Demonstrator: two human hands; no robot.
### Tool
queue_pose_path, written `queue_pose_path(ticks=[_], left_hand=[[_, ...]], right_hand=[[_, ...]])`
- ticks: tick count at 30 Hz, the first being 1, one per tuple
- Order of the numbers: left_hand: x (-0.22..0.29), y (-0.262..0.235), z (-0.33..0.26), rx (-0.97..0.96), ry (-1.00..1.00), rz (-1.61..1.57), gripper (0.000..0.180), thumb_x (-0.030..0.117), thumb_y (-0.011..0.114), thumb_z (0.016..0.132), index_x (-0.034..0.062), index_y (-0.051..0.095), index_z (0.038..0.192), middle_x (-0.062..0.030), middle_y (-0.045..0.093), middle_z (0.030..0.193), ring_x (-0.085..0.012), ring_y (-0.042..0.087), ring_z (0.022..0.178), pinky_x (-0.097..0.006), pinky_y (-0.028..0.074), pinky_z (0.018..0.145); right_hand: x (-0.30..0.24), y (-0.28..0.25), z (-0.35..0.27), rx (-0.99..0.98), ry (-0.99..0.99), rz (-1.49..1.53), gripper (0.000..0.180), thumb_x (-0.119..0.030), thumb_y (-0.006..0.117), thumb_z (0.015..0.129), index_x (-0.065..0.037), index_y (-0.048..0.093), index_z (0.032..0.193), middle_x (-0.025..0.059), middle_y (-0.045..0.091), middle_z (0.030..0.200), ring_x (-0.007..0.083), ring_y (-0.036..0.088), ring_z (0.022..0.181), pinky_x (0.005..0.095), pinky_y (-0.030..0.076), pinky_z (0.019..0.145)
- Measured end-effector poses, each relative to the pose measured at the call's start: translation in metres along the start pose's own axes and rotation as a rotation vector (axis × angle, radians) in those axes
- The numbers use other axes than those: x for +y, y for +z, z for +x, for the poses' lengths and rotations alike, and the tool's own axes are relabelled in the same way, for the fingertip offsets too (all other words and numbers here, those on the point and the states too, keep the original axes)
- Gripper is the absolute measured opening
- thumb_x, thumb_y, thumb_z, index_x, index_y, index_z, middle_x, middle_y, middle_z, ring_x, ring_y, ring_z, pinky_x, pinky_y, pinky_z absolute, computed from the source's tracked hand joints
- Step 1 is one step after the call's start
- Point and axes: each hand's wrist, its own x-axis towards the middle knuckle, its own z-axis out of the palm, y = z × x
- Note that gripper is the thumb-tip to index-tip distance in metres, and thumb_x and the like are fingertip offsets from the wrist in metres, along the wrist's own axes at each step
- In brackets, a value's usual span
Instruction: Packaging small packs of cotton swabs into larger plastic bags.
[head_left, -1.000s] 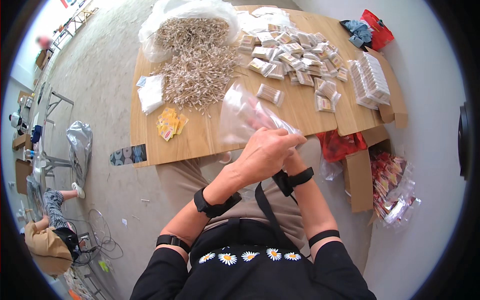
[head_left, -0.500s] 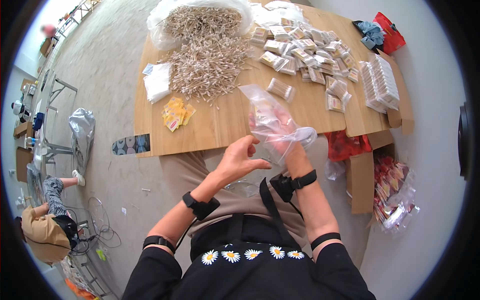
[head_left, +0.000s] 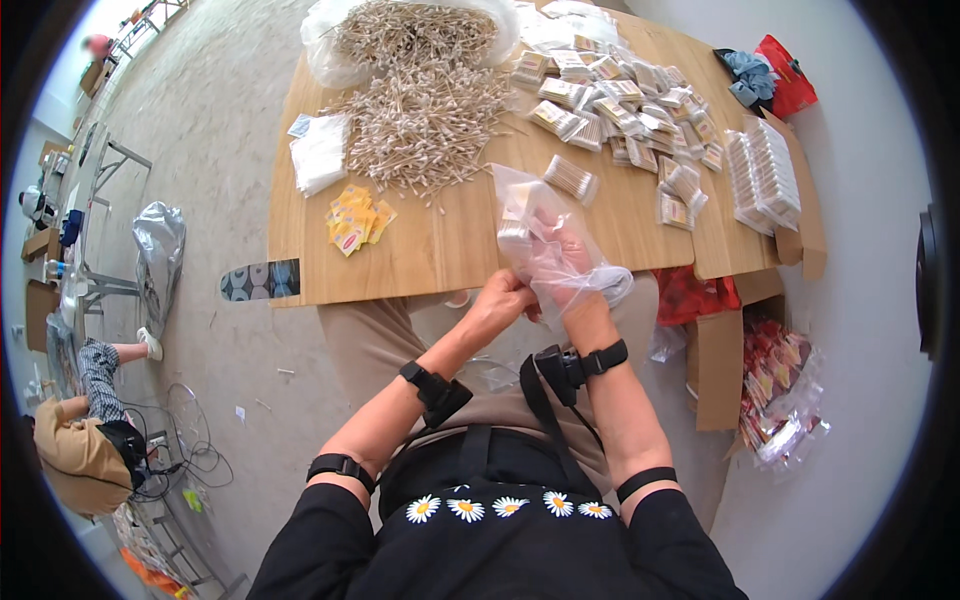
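My right hand (head_left: 566,250) is wrapped in a clear plastic bag (head_left: 512,190), whose loose end bunches beside my wrist. Through the plastic, a small pale pack (head_left: 515,228), apparently of cotton swabs, shows by my right fingers. These fingers look curled, though the film blurs them. My left hand (head_left: 503,303) has its fingertips closed together at the bag's lower left side; its grip is partly hidden. Just beyond the bag lies a single pack of cotton swabs (head_left: 571,180). Yellow printed cards (head_left: 358,220) lie in a small pile on the left of the table.
Loose cotton swabs (head_left: 425,130) heap on the wooden table (head_left: 430,250), spilling from a big bag (head_left: 322,55). White plastic bags (head_left: 320,155) sit left of them. Many swab packs (head_left: 625,105) pile at right. Cardboard boxes (head_left: 720,370) stand below. Another person (head_left: 80,450) is at far left.
My left hand has moved right and up to the bag, and its spread thumb and fingers have closed. The bag over my right hand has shifted slightly, showing the pack inside more plainly.
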Motion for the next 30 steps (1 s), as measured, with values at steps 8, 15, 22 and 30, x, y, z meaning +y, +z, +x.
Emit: queue_pose_path(ticks=[8, 15, 22, 30], left_hand=[[0.017, 0.040, -0.011, -0.186, -0.159, -0.051, 0.035, 0.022, 0.062, 0.096, 0.0061, 0.060, 0.127, -0.0043, 0.064, 0.118, -0.0128, 0.061, 0.101, -0.033, 0.053, 0.082], [0.015, 0.004, -0.017, -0.330, -0.283, 0.221, 0.021, 0.020, 0.064, 0.096, 0.0015, 0.064, 0.106, -0.0058, 0.067, 0.089, -0.0139, 0.066, 0.079, -0.030, 0.056, 0.066], [0.061, -0.055, -0.043, 0.299, 0.042, 0.834, 0.024, 0.009, 0.073, 0.079, -0.0013, 0.063, 0.097, -0.0131, 0.064, 0.084, -0.0255, 0.066, 0.078, -0.037, 0.053, 0.068], [0.037, -0.051, -0.012, 0.538, 0.500, 1.185, 0.011, 0.002, 0.063, 0.080, 0.0029, 0.061, 0.090, -0.0163, 0.061, 0.095, -0.0379, 0.062, 0.093, -0.047, 0.052, 0.076]], right_hand=[[-0.001, -0.014, 0.019, -0.050, -0.206, -1.198, 0.041, -0.017, 0.074, 0.086, -0.003, 0.064, 0.123, 0.0082, 0.064, 0.111, 0.0181, 0.060, 0.098, 0.0303, 0.053, 0.079], [0.004, -0.011, 0.018, 0.219, -0.332, -1.925, 0.058, -0.027, 0.079, 0.076, 0.001, 0.061, 0.123, 0.0191, 0.062, 0.125, 0.0355, 0.059, 0.117, 0.0436, 0.047, 0.100], [0.004, -0.014, -0.009, -0.121, -0.896, -2.167, 0.038, -0.037, 0.077, 0.079, -0.003, 0.064, 0.091, 0.0148, 0.061, 0.081, 0.0331, 0.061, 0.078, 0.0415, 0.050, 0.075], [0.011, 0.006, -0.012, -0.164, -0.809, -2.288, 0.015, -0.016, 0.069, 0.074, -0.003, 0.064, 0.078, 0.0164, 0.061, 0.076, 0.0354, 0.061, 0.073, 0.0445, 0.049, 0.069]])
